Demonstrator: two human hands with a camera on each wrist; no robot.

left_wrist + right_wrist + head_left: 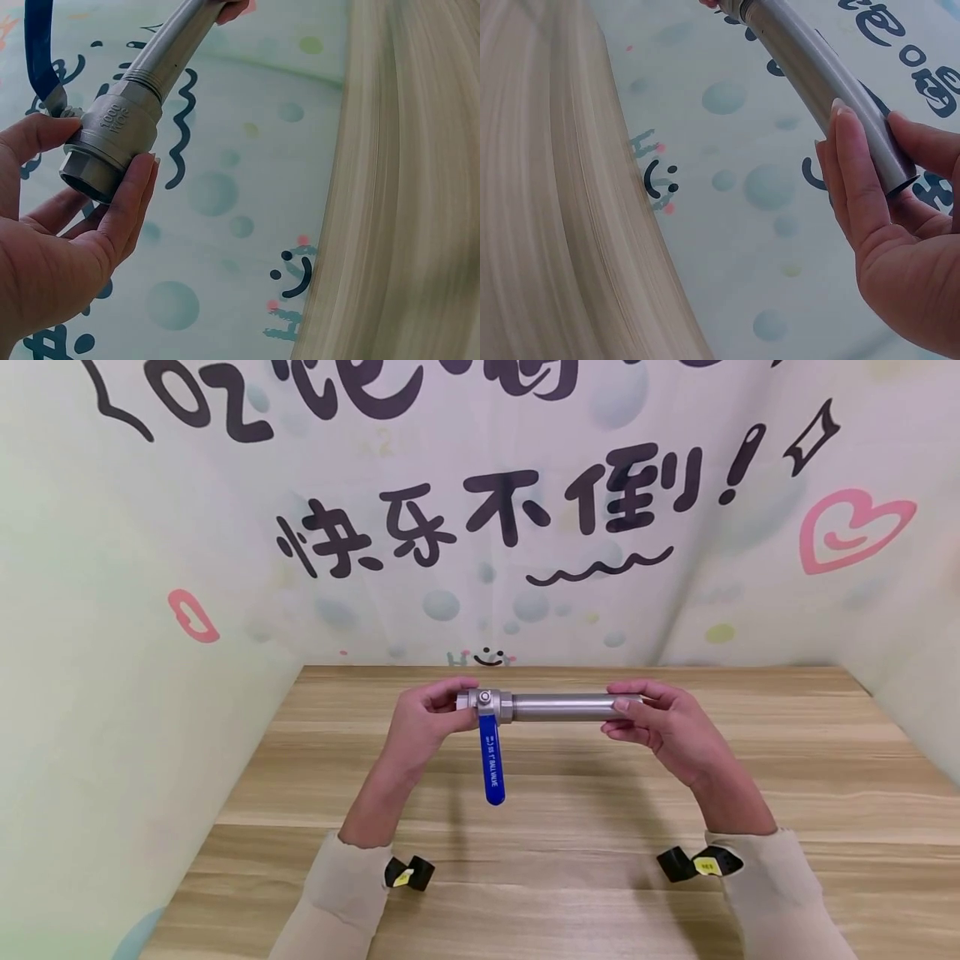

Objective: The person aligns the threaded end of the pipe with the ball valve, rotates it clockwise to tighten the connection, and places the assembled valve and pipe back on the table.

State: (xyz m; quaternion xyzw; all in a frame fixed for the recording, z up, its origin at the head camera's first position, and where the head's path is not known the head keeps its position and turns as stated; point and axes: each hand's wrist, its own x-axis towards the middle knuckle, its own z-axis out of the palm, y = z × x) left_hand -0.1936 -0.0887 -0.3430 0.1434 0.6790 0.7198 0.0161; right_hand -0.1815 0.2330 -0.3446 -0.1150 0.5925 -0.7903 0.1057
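Note:
A steel ball valve (504, 707) and a steel pipe (566, 707) are joined end to end and held level above the table. My left hand (426, 720) grips the valve body at its left end, thumb on the near side and fingers behind. From the valve, a blue lever handle (491, 762) points toward me. Around the pipe's right end my right hand (667, 727) curls its thumb and fingers. Threads show where the pipe enters the valve (116, 127) in the left wrist view. The right wrist view shows the plain end of the pipe (885, 154) between thumb and fingers.
The wood-grain table (540, 860) spreads below both hands. A white printed curtain (420, 635) with dark lettering rises behind its far edge, and pale walls stand at the sides. Each sleeve cuff carries a small black camera (675, 864).

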